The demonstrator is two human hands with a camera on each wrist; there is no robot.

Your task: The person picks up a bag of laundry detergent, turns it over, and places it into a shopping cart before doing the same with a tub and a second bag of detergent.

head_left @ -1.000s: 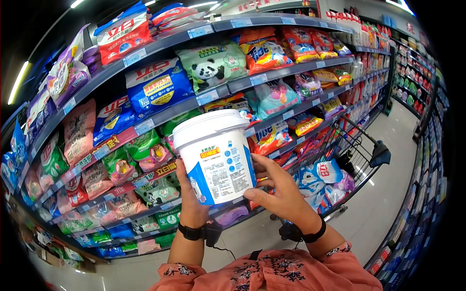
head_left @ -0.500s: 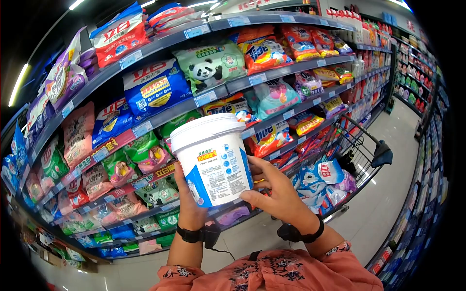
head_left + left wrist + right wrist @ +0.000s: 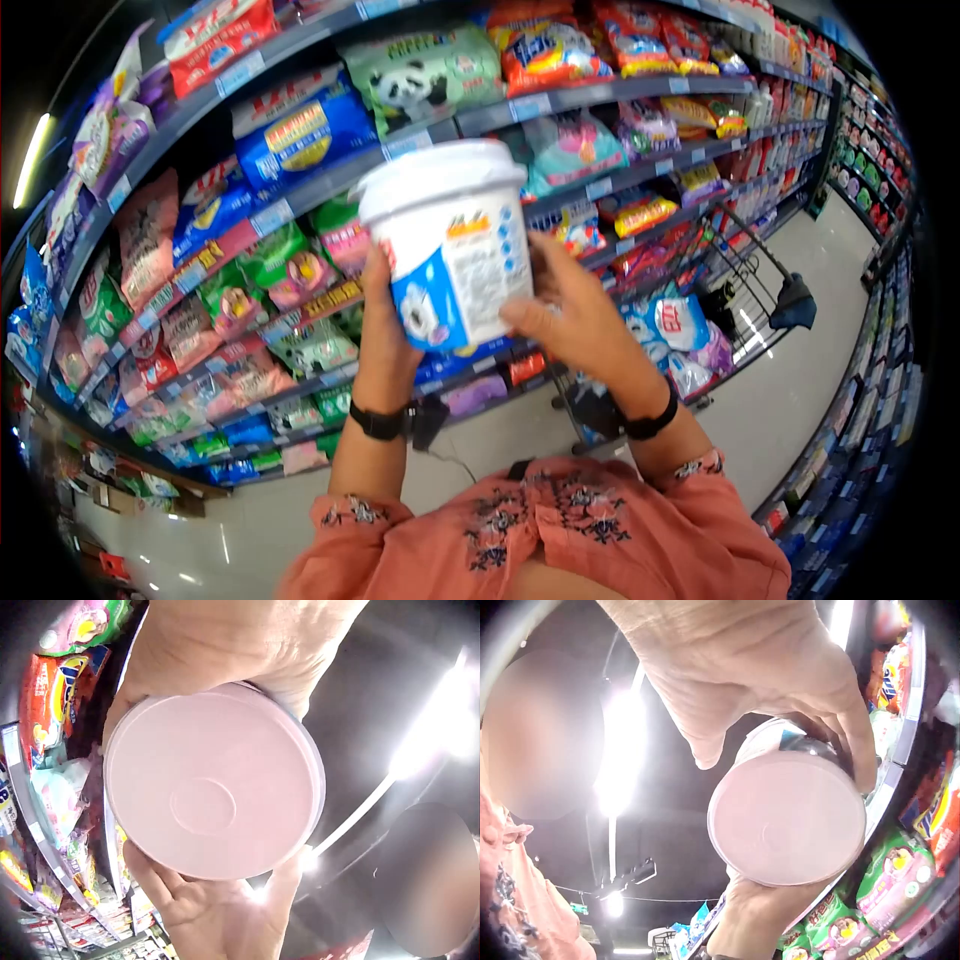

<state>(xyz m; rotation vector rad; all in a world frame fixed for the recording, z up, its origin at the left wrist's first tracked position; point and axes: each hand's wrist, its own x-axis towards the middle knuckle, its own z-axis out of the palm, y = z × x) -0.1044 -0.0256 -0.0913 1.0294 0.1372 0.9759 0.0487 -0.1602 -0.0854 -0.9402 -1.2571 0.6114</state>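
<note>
A white lidded plastic bucket with a blue and printed label is held up at chest height before the shelves. My left hand grips its left side, thumb upright along the wall. On the other side, my right hand has its thumb at the front lower edge and its fingers curved behind. Both wrist views look up at the round bucket base. In the right wrist view, the right fingers bend along the side of the bucket. Part of each hand's grip is hidden behind the bucket.
Shelves of bagged detergent curve across the front and left. A shopping cart with blue-and-white bags stands at the right. Beyond it runs a tiled aisle floor, with another shelf row at far right.
The bucket and both hands have risen in the head view, and the bucket has turned so more of its blue label faces me. The view has tipped downward.
</note>
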